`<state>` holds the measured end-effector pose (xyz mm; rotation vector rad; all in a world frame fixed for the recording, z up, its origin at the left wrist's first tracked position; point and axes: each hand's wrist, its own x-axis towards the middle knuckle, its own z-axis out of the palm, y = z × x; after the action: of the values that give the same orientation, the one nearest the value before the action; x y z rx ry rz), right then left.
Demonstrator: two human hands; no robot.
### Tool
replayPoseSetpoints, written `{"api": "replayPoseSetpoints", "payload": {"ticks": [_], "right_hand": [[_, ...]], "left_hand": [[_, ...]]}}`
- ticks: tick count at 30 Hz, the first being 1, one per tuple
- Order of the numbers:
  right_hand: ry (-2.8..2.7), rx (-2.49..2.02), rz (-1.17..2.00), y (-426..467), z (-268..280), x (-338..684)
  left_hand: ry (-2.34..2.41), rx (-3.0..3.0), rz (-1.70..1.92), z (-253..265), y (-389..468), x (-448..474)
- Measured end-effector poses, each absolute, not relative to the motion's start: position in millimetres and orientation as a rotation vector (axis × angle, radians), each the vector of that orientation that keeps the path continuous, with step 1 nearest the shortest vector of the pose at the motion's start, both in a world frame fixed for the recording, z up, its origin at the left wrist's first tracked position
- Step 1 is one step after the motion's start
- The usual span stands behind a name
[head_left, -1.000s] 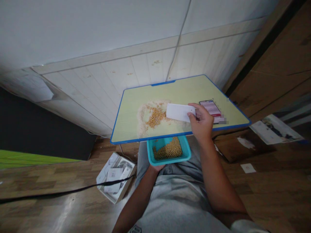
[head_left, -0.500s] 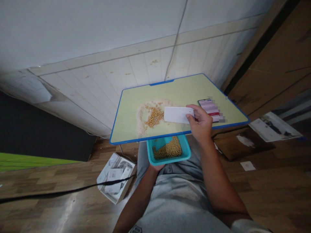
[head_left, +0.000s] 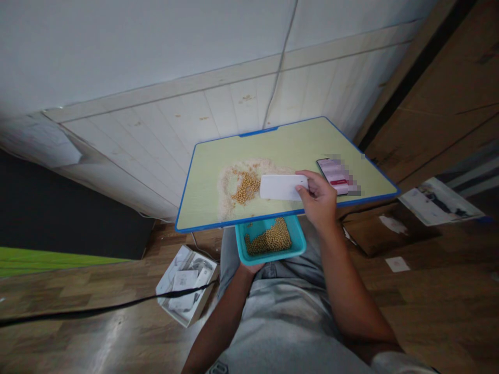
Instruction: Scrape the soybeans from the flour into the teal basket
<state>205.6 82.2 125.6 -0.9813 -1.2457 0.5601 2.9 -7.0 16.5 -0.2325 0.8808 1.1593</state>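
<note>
My right hand (head_left: 317,200) pinches the right end of a white rectangular card (head_left: 278,188) with a small dark hole. The card is over the small table (head_left: 300,143), its left end beside a pile of yellow soybeans (head_left: 246,189). Pale, fine grains like rice (head_left: 226,182) surround the pile. Below the table's front edge, my left hand (head_left: 253,268) holds a teal plastic basket (head_left: 270,258) from beneath; its fingers are hidden. Inside lie soybeans (head_left: 278,236) on the right and smaller green beans (head_left: 255,245) on the left.
A phone (head_left: 333,176), its screen partly blurred, lies on the table's right side. An open white box (head_left: 187,285) sits on the floor at left, with a black strap (head_left: 117,310) across it. Cardboard (head_left: 385,228) and another white box (head_left: 440,202) are at right.
My right hand and the card have shifted slightly left and toward me, closer to the soybean pile. The basket and my left hand have stayed in place.
</note>
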Motion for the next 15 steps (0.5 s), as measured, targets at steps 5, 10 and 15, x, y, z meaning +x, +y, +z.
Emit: {"api": "replayPoseSetpoints", "payload": {"ticks": [5, 10, 15], "right_hand": [[-1.21, -0.97, 0.607, 78.6, 121.9, 199.6], [-1.225, -0.974, 0.684, 74.8, 118.5, 192.3], [-1.231, -0.939, 0.72, 73.2, 119.4, 185.2]], "left_hand": [[0.849, -0.207, 1.187, 6.6, -6.7, 0.4], [0.817, -0.099, 1.236, -9.7, -5.1, -4.1], [0.776, -0.114, 1.229, 0.2, -3.1, -0.7]]}}
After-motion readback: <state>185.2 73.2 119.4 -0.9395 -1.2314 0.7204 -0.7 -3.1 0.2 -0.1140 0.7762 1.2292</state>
